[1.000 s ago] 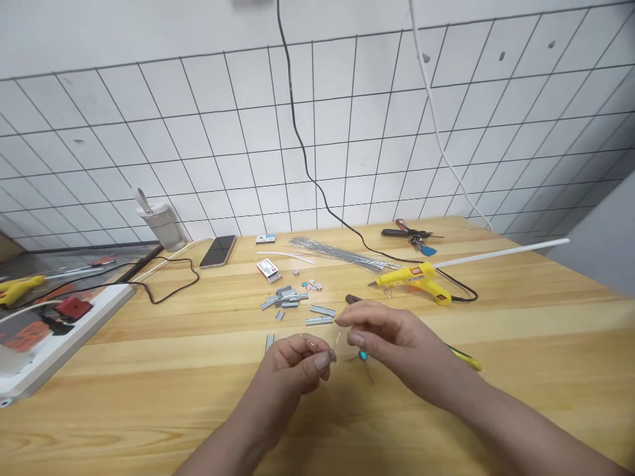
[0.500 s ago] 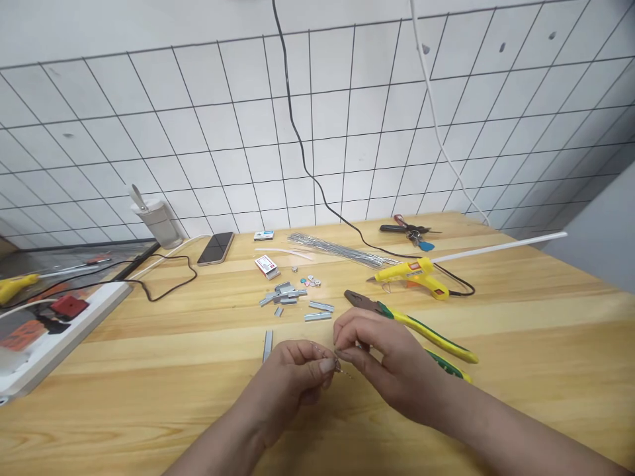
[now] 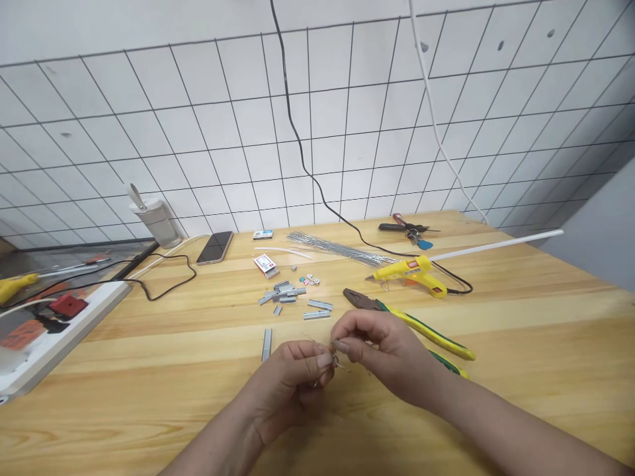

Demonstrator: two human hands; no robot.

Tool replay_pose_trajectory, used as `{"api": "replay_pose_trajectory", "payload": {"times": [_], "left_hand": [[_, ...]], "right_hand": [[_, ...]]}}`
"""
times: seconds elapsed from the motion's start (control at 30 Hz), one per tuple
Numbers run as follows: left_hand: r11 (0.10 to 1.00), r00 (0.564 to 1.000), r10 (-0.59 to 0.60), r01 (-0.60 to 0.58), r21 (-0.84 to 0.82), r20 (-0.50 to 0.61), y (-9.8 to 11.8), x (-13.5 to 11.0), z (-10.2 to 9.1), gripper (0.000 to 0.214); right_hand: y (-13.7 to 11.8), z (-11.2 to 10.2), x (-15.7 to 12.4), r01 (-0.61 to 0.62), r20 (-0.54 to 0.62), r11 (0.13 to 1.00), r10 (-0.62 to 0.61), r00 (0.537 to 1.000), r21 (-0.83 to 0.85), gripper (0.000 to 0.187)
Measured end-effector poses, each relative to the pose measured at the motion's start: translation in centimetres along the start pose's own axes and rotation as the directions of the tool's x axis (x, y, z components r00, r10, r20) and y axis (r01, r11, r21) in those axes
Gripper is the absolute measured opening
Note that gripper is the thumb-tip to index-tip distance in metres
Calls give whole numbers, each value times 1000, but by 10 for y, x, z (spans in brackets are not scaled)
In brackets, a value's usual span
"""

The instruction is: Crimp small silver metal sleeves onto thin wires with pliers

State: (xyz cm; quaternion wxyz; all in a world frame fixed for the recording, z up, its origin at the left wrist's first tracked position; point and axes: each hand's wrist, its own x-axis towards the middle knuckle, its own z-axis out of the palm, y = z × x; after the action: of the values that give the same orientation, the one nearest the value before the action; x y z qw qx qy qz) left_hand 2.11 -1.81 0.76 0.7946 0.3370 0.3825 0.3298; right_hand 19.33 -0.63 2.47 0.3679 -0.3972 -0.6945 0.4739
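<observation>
My left hand (image 3: 294,380) and my right hand (image 3: 384,350) meet above the wooden table (image 3: 149,370), fingertips pinched together on a small piece of thin wire (image 3: 335,360). Both hands are closed in a pinch; the wire's shape is too small to make out. Just behind my right hand lie pliers (image 3: 411,322) with yellow-green handles. A strip of staples (image 3: 266,344) lies left of my left hand.
Farther back are loose staple strips (image 3: 285,295), small staple boxes (image 3: 266,265), a bundle of thin metal wires (image 3: 342,249), a yellow glue gun (image 3: 414,274) with a black cord, keys (image 3: 409,233), a phone (image 3: 215,246), and a white cup (image 3: 156,221). A white power strip (image 3: 54,337) sits at left.
My right hand moved left and closed in on my left hand, uncovering the pliers. The blue bead seen earlier under the right hand is no longer visible.
</observation>
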Motion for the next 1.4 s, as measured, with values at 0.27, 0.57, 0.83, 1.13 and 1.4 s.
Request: {"api": "replay_pose_trajectory", "payload": {"times": [0.27, 0.57, 0.83, 1.13, 1.4], "left_hand": [[1000, 999, 17, -17, 10, -30, 3, 0, 0, 26], [991, 999, 35, -34, 126, -5, 3, 0, -3, 25], [969, 989, 129, -110, 221, -74, 5, 1, -2, 22], [974, 990, 136, -127, 186, -33, 8, -1, -2, 24], [970, 988, 156, -154, 189, 5, 11, -4, -1, 27]], "right_hand": [[4, 5, 0, 106, -58, 986, -114, 992, -129, 11], [6, 10, -1, -12, -47, 1000, 11, 999, -17, 12], [9, 10, 1, -59, -82, 996, 64, 995, 62, 14], [11, 14, -2, -107, -41, 973, 117, 992, 203, 21], [14, 13, -2, -87, -10, 955, 93, 996, 282, 22]]}}
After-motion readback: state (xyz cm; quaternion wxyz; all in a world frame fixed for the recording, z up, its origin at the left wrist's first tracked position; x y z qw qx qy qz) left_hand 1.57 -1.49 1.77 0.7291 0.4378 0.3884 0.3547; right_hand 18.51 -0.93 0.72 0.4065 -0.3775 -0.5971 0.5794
